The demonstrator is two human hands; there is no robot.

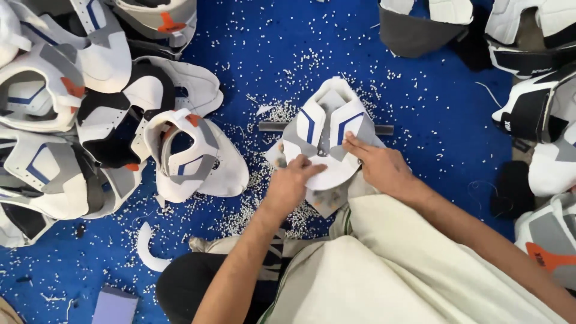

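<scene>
Head view: I'm looking over a blue mat (444,108) littered with white pellets (252,204), pads (90,120) piling at my left. Centre, my left hand (288,186) and right hand (381,168) are pressing flat, fingers together, on a white pad (327,129), hiding its lower edge.

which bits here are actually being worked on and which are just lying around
In hand:
- white shoe upper with blue stripes and grey panels
- left hand and right hand pressing on it
- dark bar under it

Lying about:
- pile of finished uppers at left
- more uppers at right
- white crumbs on the blue floor
- curved white offcut
</scene>
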